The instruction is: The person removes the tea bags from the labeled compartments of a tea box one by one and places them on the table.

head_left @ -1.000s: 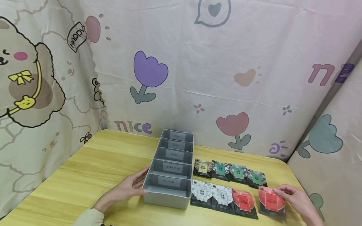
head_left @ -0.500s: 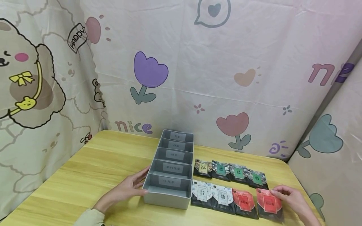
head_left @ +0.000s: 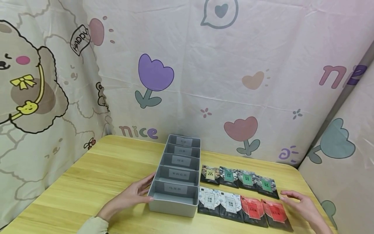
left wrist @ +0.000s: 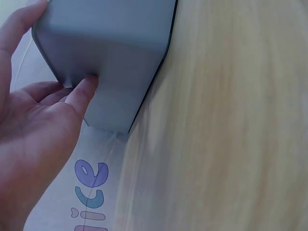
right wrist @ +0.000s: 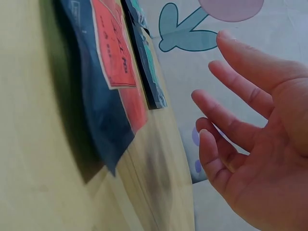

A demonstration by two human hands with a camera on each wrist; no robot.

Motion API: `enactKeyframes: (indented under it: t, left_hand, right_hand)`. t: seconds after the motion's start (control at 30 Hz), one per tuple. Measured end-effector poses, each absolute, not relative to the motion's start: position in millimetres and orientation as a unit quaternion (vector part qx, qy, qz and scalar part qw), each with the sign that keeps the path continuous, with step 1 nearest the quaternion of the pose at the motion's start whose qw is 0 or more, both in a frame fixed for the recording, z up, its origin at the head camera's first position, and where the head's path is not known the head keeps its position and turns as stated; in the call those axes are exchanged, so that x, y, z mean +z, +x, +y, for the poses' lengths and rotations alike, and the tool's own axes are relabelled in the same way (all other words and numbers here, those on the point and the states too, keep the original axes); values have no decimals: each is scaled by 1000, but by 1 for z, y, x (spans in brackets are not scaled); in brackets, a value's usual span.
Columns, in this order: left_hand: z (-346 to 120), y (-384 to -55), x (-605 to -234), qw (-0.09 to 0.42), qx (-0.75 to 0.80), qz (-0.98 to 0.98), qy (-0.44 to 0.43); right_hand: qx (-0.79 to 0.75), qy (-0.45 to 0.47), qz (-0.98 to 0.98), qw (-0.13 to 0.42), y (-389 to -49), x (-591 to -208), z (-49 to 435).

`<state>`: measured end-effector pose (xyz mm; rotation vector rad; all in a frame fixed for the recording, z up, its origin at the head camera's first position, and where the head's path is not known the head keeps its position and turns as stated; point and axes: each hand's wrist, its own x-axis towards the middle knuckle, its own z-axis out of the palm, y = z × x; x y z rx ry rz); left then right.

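A long grey divided box [head_left: 171,206] stands on the table, its compartments in a row with pale labels. My left hand [head_left: 127,198] rests on the near left corner, thumb at the rim. In the left wrist view, fingertips [left wrist: 89,85] press its outer wall. To the box's right lies a front row of flat tea packets: two white packets [head_left: 230,203] and two red ones, the rightmost red packet [head_left: 277,213] slightly overlapping the other red packet [head_left: 252,209]. My right hand [head_left: 302,206] hovers just right of it, fingers relaxed and apart, holding nothing.
Behind the front row lies a back row: a yellow-labelled packet [head_left: 210,174] and several green-labelled packets [head_left: 266,186]. The yellow wooden table [head_left: 125,156] ends at a printed cloth backdrop [head_left: 187,81] behind and on both sides.
My right hand has moved the rightmost red packet left, against the other red one, and let it go. The left hand and the box have stayed in place.
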<state>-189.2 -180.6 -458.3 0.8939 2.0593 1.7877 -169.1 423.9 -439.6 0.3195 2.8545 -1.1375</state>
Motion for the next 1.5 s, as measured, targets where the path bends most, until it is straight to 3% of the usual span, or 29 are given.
enactKeyframes:
  t: [0.5,0.67,0.97,1.13,1.5]
  left_hand:
    - [-179,-189,-457,132,596,732,304]
    - [-186,-187,-451,109,530,784,304]
    - [-195,-191,-450,65,462,826,315]
    - [-196,-191,-450,44,428,851,301]
    - [-197,-199,-440,52,295,917,265]
  right_hand:
    - [-344,102,933,25,-166,-441,422]
    - [-352,104,930,31,-167,-443,414]
    - [-379,77,921,47,-181,-444,380]
    - [-372,50,927,27,-185,-447,357]
    - [-328,-14,945,10,-181,-445,306]
